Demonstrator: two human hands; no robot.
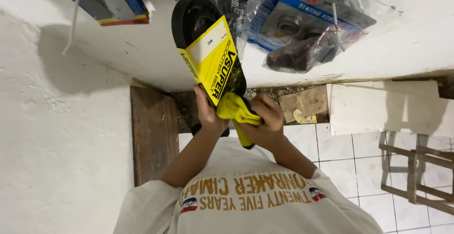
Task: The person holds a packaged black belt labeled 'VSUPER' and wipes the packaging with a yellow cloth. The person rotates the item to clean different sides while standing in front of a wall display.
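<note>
White wall behind; I am clamping both my left hand (pixel 208 113) and right hand (pixel 265 123) around the belt's yellow sleeve (pixel 215 61), steadying the black belt (pixel 194 18) upright.

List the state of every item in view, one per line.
Black belt in yellow card sleeve: sleeve still on, crumpled at its lower end.
Left hand: closed on the sleeve's lower end.
Right hand: closed on the crumpled end.
Bearing blister pack: sealed, hanging on the wall.
Dark bagged part: bagged, hanging.
Wooden board: upright against the wall.
</note>
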